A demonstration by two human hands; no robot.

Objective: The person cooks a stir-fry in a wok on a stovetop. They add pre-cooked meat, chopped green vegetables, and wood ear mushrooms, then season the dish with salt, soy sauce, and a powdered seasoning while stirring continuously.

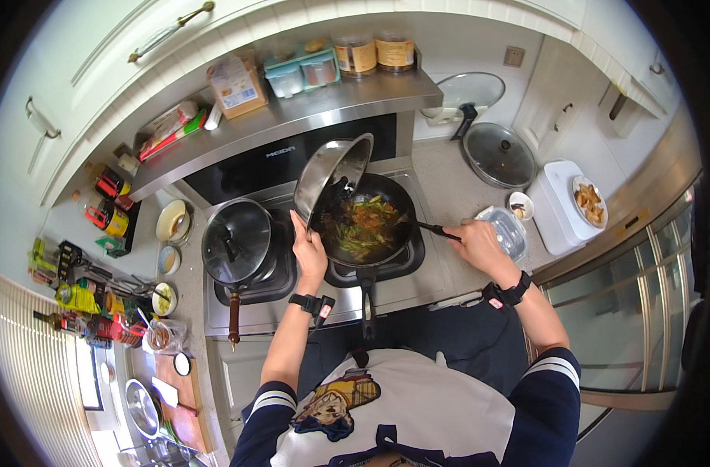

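Observation:
My left hand (310, 251) grips the rim of a stainless steel bowl (320, 169), tipped steeply over a black wok (397, 191) on the right burner. Dark pieces (335, 199), which look like wood ear fungus, lie at the bowl's lower side and reach the wok; where bowl ends and wok begins is hard to tell there. Green and orange-red cut vegetables (369, 220) cover the wok's bottom. In my right hand (480, 245) is the black handle of a spatula (436, 229), its head among the food. The wok's handle (367, 300) points toward me, untouched.
A lidded pan (237, 242) sits on the left burner. Right of the stove are a plastic container (503, 233), a small bowl (520, 206) and a lidded pan (499, 154). A steel shelf (308, 108) overhangs the back. Left stand bowls (173, 220), bottles (107, 213) and a cleaver (167, 392) on a cutting board (182, 417).

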